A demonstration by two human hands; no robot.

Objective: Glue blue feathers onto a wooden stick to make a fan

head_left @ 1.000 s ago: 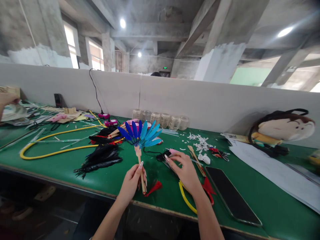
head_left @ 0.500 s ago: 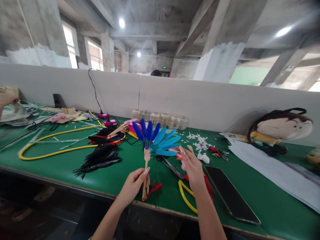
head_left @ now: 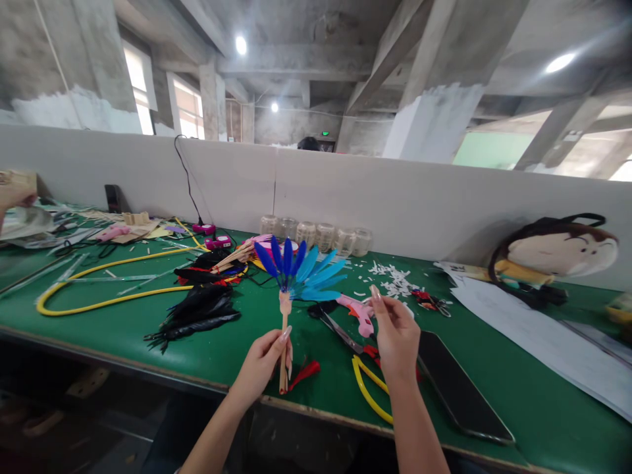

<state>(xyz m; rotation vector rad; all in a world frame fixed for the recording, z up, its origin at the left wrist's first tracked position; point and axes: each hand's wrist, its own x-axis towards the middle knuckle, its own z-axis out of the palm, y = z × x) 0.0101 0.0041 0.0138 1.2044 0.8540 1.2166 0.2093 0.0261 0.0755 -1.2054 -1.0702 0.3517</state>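
Fan [head_left: 286, 301] of dark-blue and turquoise feathers [head_left: 287, 258], wooden handle [head_left: 284, 322] clasped in left hand [head_left: 265, 361], right hand's grip [head_left: 397, 334] unclear

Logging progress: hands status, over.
Left hand holding feather fan by its handle; right hand near pink glue gun, grip unclear; scissors between the hands.
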